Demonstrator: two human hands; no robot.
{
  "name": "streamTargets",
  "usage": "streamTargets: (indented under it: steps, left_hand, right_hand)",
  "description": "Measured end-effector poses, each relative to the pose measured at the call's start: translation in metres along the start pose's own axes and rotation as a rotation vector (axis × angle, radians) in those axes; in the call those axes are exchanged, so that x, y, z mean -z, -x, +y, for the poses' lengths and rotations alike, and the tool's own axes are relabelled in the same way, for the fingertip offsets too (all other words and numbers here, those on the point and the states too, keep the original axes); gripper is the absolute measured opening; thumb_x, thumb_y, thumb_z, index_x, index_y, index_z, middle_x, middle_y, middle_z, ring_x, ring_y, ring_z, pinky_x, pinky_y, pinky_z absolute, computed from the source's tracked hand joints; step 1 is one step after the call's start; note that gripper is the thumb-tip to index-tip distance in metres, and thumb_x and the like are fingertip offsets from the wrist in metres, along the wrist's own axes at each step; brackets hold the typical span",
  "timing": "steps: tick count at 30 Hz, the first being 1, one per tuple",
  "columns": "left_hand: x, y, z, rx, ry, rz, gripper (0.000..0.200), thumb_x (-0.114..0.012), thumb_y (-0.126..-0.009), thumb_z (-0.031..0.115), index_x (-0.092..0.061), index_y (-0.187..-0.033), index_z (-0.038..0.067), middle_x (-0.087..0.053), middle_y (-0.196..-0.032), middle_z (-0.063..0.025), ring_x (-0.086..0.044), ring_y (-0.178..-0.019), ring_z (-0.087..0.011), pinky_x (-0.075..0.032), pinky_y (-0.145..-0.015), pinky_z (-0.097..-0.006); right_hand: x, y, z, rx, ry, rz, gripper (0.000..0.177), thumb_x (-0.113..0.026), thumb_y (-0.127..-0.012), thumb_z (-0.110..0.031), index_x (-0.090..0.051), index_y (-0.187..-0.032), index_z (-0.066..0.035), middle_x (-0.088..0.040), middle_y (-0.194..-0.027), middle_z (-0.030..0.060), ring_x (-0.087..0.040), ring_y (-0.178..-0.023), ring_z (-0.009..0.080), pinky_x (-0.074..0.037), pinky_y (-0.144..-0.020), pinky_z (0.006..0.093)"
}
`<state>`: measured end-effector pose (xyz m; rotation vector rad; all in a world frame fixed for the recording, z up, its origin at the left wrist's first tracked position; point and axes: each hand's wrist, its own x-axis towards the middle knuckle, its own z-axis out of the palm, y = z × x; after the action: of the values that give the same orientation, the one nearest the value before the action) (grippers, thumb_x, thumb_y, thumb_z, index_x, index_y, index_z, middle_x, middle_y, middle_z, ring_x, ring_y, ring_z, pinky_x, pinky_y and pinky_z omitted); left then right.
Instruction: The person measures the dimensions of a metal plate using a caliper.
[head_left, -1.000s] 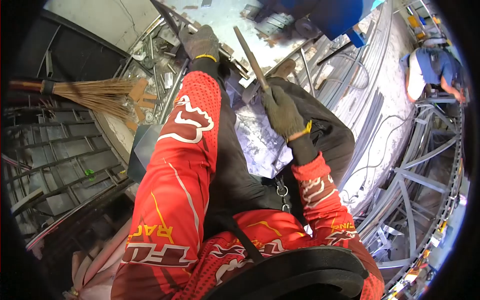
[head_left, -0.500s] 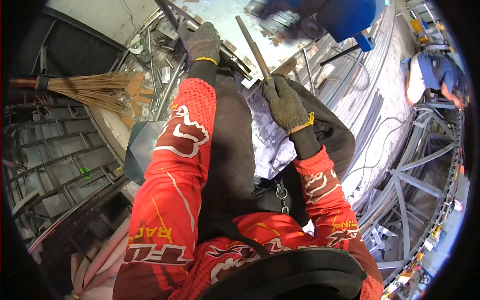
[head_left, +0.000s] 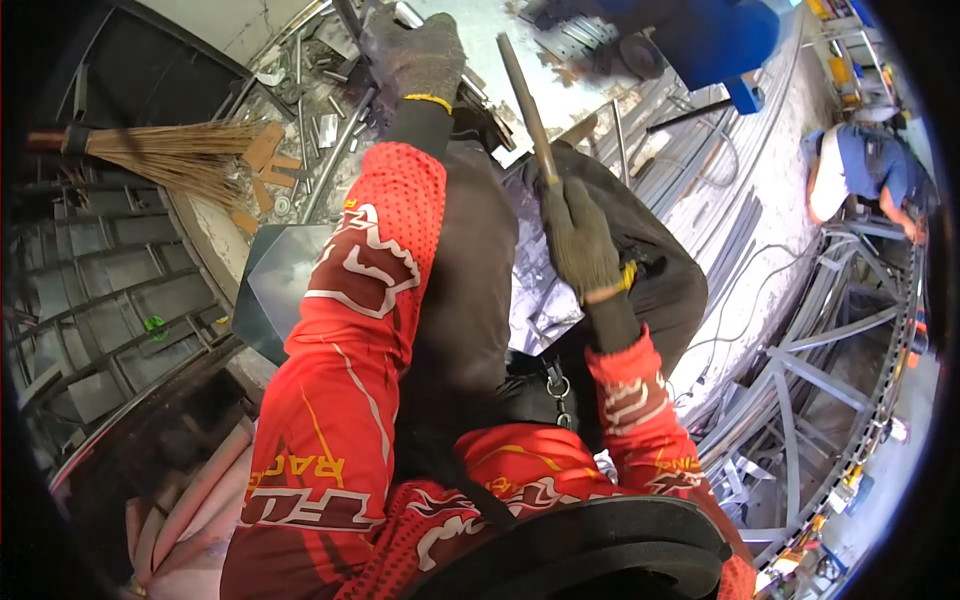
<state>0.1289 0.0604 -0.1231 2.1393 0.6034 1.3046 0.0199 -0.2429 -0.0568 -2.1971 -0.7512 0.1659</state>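
My left hand (head_left: 422, 62), in a grey knit glove with a yellow cuff edge, is closed at the upper middle, its fingers partly blurred. A dark metal bar (head_left: 348, 16) runs into its grip from the top edge. My right hand (head_left: 580, 238), gloved the same way, wraps round the lower end of a brownish rod (head_left: 524, 103). The rod slants up and left, its far end apart from the left hand. Beneath both arms are my dark trouser legs (head_left: 460, 260), with a pale, brightly lit surface between them.
A straw broom (head_left: 165, 155) lies left, beside scattered metal scraps. Blue equipment (head_left: 715, 45) stands at the upper right. Long metal bars (head_left: 700, 150) lie right of my knee. Farther right, another person (head_left: 865, 170) bends over near a metal frame (head_left: 820, 375).
My left hand has moved up and slightly right. My right hand has shifted down and right with the rod, which stands a little steeper. The camera view has also shifted slightly.
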Motion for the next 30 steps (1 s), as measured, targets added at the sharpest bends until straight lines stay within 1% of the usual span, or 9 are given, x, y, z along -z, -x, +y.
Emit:
streamTargets:
  steps: [4,7,9,12,14,16,18,21,30]
  left_hand:
    - [0.036,-0.006,0.046,0.668,1.084,-0.151,0.046,-0.066,-0.089,-0.003,-0.041,-0.124,0.015,-0.056,-0.079,-0.0071,-0.058,-0.056,-0.0178,-0.049,-0.05,-0.0331]
    - [0.034,-0.016,0.059,0.659,0.769,-0.065,0.042,-0.065,-0.091,0.0,-0.039,-0.122,0.011,-0.056,-0.074,-0.0071,-0.058,-0.054,-0.0182,-0.049,-0.048,-0.0326]
    - [0.037,-0.008,0.057,0.624,0.735,-0.075,0.04,-0.066,-0.088,0.001,-0.041,-0.12,0.004,-0.06,-0.076,-0.0098,-0.061,-0.057,-0.0189,-0.05,-0.049,-0.0333]
    - [0.042,-0.019,0.044,0.331,0.237,-0.345,0.024,-0.061,-0.092,0.004,-0.052,-0.114,0.001,-0.063,-0.078,-0.0115,-0.064,-0.062,-0.0215,-0.054,-0.056,-0.0347]
    - [0.03,-0.008,0.051,0.7,0.531,-0.123,0.014,-0.054,-0.097,0.01,-0.063,-0.104,0.001,-0.065,-0.081,-0.0122,-0.067,-0.069,-0.0249,-0.056,-0.066,-0.0359]
    - [0.013,0.003,0.015,0.218,0.504,-0.122,0.019,-0.052,-0.098,0.007,-0.061,-0.113,0.001,-0.064,-0.078,-0.0131,-0.067,-0.069,-0.0257,-0.057,-0.067,-0.0369]
    - [0.013,0.0,0.016,0.112,0.362,-0.048,0.034,-0.053,-0.093,-0.004,-0.051,-0.126,0.002,-0.06,-0.073,-0.013,-0.063,-0.06,-0.0237,-0.054,-0.056,-0.0359]
    - [0.018,-0.009,0.036,0.622,0.655,0.009,0.036,-0.059,-0.094,-0.004,-0.044,-0.124,0.007,-0.057,-0.069,-0.0091,-0.058,-0.051,-0.0209,-0.048,-0.045,-0.0325]
    - [0.038,0.004,0.022,0.401,0.879,-0.079,0.061,-0.069,-0.091,0.008,-0.029,-0.136,0.009,-0.058,-0.077,-0.0129,-0.059,-0.058,-0.0222,-0.05,-0.052,-0.0323]
  right_hand:
    - [-0.003,-0.019,-0.002,-0.053,0.001,0.091,0.025,-0.052,-0.108,-0.026,-0.059,-0.103,-0.002,-0.06,-0.083,0.024,-0.062,-0.076,0.0437,-0.047,-0.061,0.0496]
    - [0.01,0.027,-0.016,-0.396,-0.298,-0.085,0.024,-0.052,-0.107,-0.025,-0.058,-0.1,-0.003,-0.058,-0.078,0.0182,-0.059,-0.069,0.0367,-0.047,-0.06,0.0442]
    - [0.016,0.058,-0.032,-0.708,-0.603,-0.074,0.025,-0.053,-0.11,-0.028,-0.059,-0.1,-0.005,-0.05,-0.072,-0.0018,-0.047,-0.062,0.0078,-0.039,-0.055,0.0294]
    - [0.02,0.052,-0.047,-0.721,-0.584,-0.111,0.023,-0.054,-0.106,-0.025,-0.057,-0.103,-0.002,-0.051,-0.076,0.0135,-0.054,-0.071,0.0197,-0.044,-0.058,0.0371]
    - [0.003,0.036,-0.02,-0.519,-0.413,-0.09,0.016,-0.056,-0.104,-0.018,-0.059,-0.105,-0.001,-0.054,-0.082,0.0156,-0.058,-0.075,0.0238,-0.045,-0.058,0.0386]
    - [-0.008,0.011,-0.002,0.125,0.099,-0.042,0.016,-0.055,-0.102,-0.012,-0.057,-0.109,0.002,-0.056,-0.09,0.0184,-0.062,-0.08,0.0336,-0.049,-0.063,0.044]
    - [-0.007,-0.018,-0.007,-0.067,-0.036,-0.108,0.019,-0.056,-0.099,-0.008,-0.056,-0.113,0.005,-0.056,-0.095,0.0208,-0.063,-0.084,0.0407,-0.051,-0.067,0.0484]
    - [-0.004,0.006,0.001,0.172,0.2,-0.011,0.022,-0.058,-0.099,-0.008,-0.056,-0.115,0.006,-0.056,-0.096,0.021,-0.063,-0.077,0.0393,-0.05,-0.058,0.049]
    - [-0.01,0.004,0.003,0.171,0.317,0.041,0.022,-0.058,-0.101,-0.012,-0.058,-0.115,0.005,-0.058,-0.094,0.0189,-0.064,-0.066,0.0356,-0.05,-0.052,0.0474]
